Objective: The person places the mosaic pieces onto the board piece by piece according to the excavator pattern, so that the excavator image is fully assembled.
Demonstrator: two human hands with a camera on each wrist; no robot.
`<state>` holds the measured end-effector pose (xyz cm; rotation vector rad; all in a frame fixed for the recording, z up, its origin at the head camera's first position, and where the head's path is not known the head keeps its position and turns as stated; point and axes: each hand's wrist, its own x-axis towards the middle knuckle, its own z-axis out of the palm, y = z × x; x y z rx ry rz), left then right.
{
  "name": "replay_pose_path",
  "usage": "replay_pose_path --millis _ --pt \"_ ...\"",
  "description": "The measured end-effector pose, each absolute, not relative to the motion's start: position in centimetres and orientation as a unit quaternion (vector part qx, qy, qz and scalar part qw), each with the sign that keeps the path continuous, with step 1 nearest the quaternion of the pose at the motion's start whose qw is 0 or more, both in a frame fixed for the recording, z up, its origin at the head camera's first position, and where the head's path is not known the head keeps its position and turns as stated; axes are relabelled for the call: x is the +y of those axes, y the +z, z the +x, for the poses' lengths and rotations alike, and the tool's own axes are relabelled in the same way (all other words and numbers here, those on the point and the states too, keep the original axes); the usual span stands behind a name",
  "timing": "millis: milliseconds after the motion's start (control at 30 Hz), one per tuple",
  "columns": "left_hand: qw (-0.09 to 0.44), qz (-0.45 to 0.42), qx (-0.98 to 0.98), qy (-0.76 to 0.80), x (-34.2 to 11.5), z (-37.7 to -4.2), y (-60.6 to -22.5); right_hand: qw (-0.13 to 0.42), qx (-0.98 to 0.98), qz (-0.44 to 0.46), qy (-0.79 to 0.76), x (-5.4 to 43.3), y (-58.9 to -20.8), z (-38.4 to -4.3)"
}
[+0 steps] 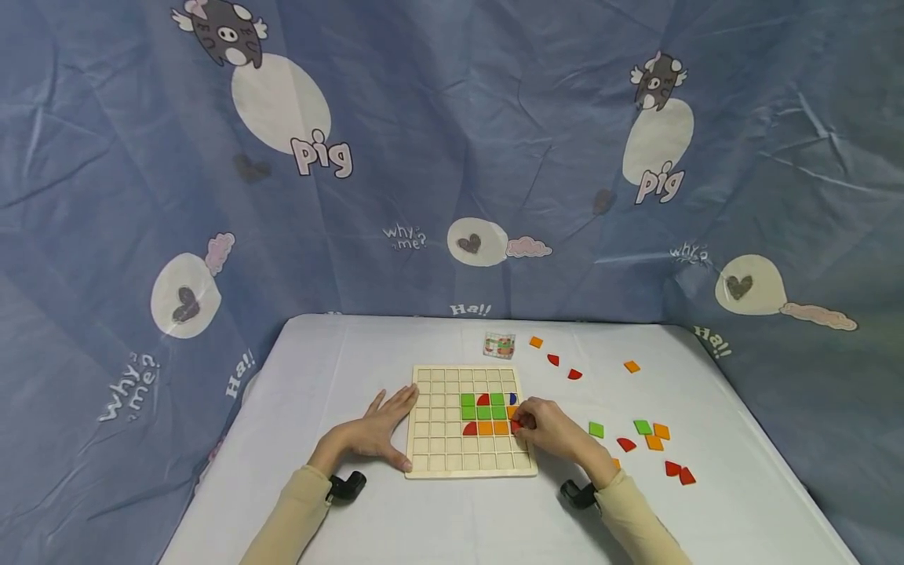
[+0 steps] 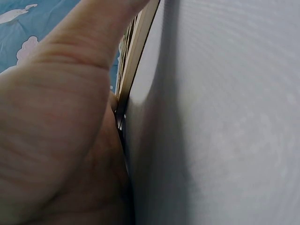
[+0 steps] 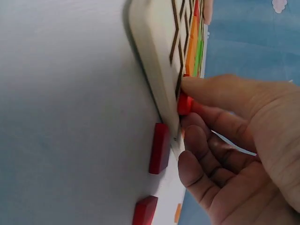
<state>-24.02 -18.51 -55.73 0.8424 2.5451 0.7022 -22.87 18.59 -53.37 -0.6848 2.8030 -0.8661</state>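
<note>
A pale wooden grid board lies flat on the table, with green, orange, red and blue tiles set in its right half. My left hand rests with spread fingers along the board's left edge, thumb at the near corner. In the left wrist view the thumb side meets the board's rim. At the board's right side, my right hand pinches a red tile between thumb and index finger, right at the end of the lower tile row. The fingers partly hide that tile.
Loose red, green and orange tiles lie right of the board, among them a green tile and a red quarter-circle tile. A small picture card lies beyond the far edge. A blue printed cloth hangs behind the white table.
</note>
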Motion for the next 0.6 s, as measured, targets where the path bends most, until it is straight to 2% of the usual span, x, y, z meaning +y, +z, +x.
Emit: replay_pose_path --millis 600 --pt "0.185 0.294 0.904 0.249 -18.39 -24.04 -55.66 0.077 0.924 -0.225 -0.300 18.73 -53.55 -22.87"
